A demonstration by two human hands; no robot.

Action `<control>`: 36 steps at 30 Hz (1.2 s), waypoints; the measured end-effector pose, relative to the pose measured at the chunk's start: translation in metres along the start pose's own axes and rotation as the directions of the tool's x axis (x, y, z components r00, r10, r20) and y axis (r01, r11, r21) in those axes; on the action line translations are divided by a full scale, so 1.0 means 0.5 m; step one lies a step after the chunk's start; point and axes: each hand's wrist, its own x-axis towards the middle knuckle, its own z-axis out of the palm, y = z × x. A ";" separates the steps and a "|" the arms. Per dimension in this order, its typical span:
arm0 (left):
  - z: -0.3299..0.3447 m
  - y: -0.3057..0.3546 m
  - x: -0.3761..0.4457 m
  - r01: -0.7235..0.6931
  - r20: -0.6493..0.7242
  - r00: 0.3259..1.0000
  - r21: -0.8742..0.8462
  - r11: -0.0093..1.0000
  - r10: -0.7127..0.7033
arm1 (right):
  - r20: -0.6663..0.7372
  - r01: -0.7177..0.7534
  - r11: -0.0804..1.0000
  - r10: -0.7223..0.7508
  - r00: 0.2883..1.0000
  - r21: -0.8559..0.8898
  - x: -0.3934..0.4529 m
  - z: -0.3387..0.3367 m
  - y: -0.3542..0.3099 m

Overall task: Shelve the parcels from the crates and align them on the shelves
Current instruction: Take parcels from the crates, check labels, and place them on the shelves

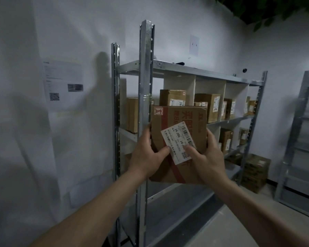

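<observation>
I hold a brown cardboard parcel (182, 125) with red tape and a white shipping label in front of the metal shelving unit (145, 82). My left hand (148, 154) grips its left edge, thumb on the front face. My right hand (206, 157) grips its right edge, thumb lying on the label. The parcel is held up level with the middle shelf. Several brown parcels (208, 106) stand upright behind it on that shelf, between white dividers. More parcels (226, 140) sit on the shelf below.
A front upright post of the rack (144, 139) stands just left of the parcel. A stack of cardboard (255, 172) rests on the floor past the rack's far end. A second metal rack (298, 139) stands at the right. Papers are stuck to the white wall on the left.
</observation>
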 end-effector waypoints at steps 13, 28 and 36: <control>0.181 0.057 0.014 0.035 -0.020 0.999 0.041 0.999 -0.034 | 0.020 -0.032 0.999 0.032 0.999 0.006 0.061 -0.154 0.109; 0.307 -0.110 0.168 0.093 -0.021 0.995 -0.010 0.996 -0.093 | 0.105 -0.057 0.989 0.072 0.992 -0.137 0.218 -0.114 0.277; 0.366 -0.212 0.266 0.126 0.027 0.992 -0.029 0.992 -0.125 | 0.108 -0.115 0.977 0.136 0.985 -0.180 0.308 -0.066 0.386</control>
